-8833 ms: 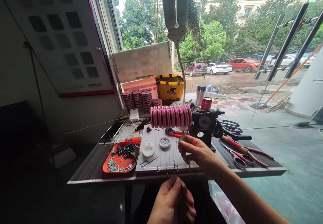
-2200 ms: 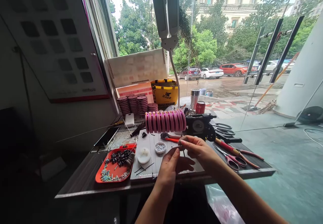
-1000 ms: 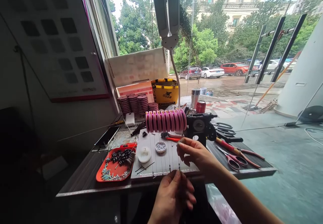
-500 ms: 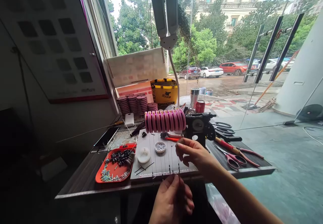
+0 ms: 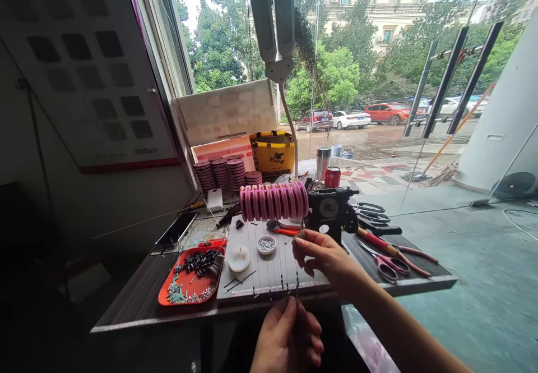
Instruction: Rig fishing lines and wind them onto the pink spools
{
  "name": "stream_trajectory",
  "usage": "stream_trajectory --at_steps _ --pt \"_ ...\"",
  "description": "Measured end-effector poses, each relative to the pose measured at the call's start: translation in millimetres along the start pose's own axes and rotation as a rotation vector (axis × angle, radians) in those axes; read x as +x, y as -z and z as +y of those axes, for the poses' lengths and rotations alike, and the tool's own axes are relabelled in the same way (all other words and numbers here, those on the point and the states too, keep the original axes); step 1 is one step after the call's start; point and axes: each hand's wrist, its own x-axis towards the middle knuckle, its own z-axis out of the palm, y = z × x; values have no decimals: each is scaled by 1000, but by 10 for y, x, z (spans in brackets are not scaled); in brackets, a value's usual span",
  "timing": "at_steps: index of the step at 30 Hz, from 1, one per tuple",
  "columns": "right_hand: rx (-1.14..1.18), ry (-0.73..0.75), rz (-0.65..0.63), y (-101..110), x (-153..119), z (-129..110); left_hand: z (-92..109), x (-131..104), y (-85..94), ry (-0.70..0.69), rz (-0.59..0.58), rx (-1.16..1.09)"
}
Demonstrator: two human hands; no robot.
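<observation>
Tray (image 5: 191, 289): left on the counter (image 5: 130, 300)
Cup (image 5: 266, 253): on the board (image 5: 263, 271), right of the tray
Spools (image 5: 274, 202): behind the cup, left of the machine (image 5: 330, 210)
Bag (image 5: 273, 160): behind the spools
Scissors (image 5: 378, 258): at right

No text reads clearly; black characters (image 5: 276, 159) on the yellow bag (image 5: 269, 167) seem too blurred to tell.

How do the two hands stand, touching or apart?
Apart: the head view shows the left hand below the right hand, with the pale board visible between them.
</observation>
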Motion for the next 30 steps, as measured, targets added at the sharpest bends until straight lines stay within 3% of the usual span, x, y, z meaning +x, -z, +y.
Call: stream_trajectory --at_steps 10,14,16,19,21,24,26,30 --pt "-28 -1 17 -2 -4 -9 15 -19 33 27 35 20" --pt "-46 5 25 5 3 -12 -12 -9 64 27 74 138" --pt "-60 21 38 17 12 -18 6 1 72 -72 137 377" --pt "-127 62 70 33 21 -53 134 39 -4 -397 265 902" --pt "-167 80 84 39 21 -88 266 98 -125 -542 261 1074" --pt "-180 93 91 44 13 -135 422 240 -344 -531 92 813" --pt "-178 101 88 49 5 -149 447 336 -452 -469 47 591" --pt "-161 94 64 61 -8 -128 354 422 -479 -395 -11 421"
